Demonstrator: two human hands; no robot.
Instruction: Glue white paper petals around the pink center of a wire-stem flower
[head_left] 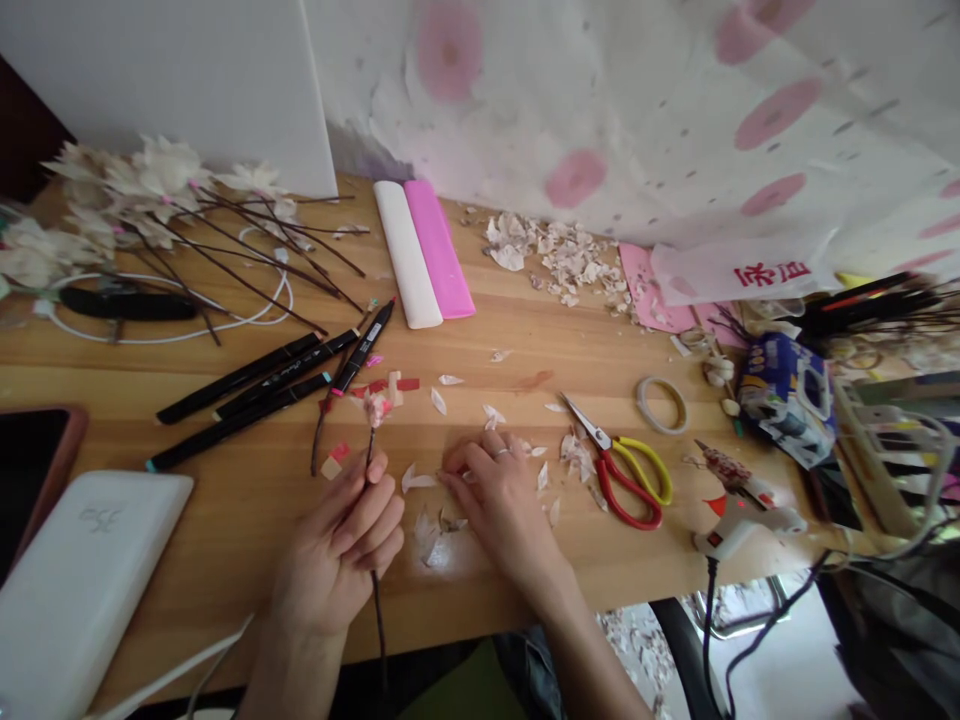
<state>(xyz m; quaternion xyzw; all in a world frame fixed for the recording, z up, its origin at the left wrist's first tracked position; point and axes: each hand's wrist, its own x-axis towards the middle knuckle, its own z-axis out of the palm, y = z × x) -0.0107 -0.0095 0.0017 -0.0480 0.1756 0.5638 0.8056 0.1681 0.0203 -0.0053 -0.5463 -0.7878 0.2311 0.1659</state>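
Observation:
My left hand [341, 545] is closed around a thin dark stem [379, 610], held upright over the front of the table. At the stem's top sits a small pinkish-white flower head [376, 406]. On the wood to its right, my right hand [499, 495] rests with curled fingers, thumb and forefinger tips drawn together at the end of a pale petal [418, 480]. Several loose dried petals [439, 401] lie scattered around that hand. Scissors [630, 478] with red and yellow handles lie partly spread to its right.
Black markers [247, 385] and pale flowers on stems [165, 185] lie left; a power bank [112, 560] is in front. Behind are a white-and-pink case [427, 255] and a petal heap [574, 255]. A tape roll [661, 404] and corded glue gun [739, 525] lie right.

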